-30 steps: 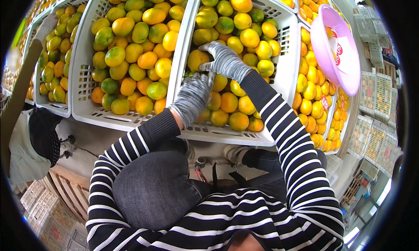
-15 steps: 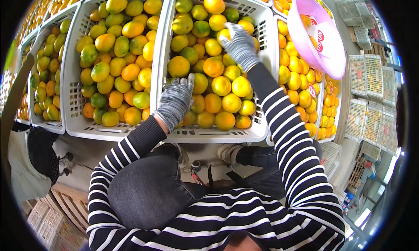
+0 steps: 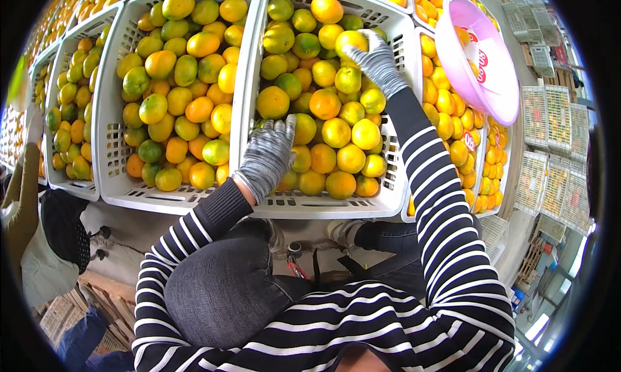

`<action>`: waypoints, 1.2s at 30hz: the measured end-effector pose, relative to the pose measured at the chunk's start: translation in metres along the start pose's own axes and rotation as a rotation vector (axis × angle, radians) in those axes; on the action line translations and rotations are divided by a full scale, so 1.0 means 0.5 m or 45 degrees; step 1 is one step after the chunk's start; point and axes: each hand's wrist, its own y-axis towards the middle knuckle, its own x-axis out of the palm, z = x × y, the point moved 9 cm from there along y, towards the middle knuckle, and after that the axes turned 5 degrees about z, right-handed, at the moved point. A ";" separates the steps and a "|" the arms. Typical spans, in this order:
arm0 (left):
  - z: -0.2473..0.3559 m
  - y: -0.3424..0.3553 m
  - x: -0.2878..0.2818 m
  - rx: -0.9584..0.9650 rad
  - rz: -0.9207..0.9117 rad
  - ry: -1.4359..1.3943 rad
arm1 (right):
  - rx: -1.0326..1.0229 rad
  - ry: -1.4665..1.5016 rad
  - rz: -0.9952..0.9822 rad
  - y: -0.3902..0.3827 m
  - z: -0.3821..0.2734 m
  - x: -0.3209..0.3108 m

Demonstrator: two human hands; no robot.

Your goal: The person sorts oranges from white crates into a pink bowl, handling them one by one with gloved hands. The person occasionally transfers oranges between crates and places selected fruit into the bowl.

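The right hand (image 3: 380,60) is clamped on an orange (image 3: 350,43), toward the far right of the white crate (image 3: 317,208). The left hand (image 3: 266,155) lies by its left wall; whether it grips fruit (image 3: 335,133), I cannot tell. Rightward sits a pink basin (image 3: 456,68).

gloved hands (image 3: 267,155) (image 3: 378,63): matt knit cloth | crate (image 3: 323,209): smooth plastic | fruit (image 3: 324,104): glossy

A black sweater (image 3: 362,310) with white stripes, plain black cuffs (image 3: 222,210), mottled grey gloves (image 3: 266,157) and dark jeans (image 3: 217,285) clothe the person (image 3: 323,333) I watch remotely.
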 end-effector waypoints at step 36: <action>0.004 0.039 -0.015 0.246 0.218 0.258 | -0.533 -0.440 0.098 -0.082 -0.155 0.040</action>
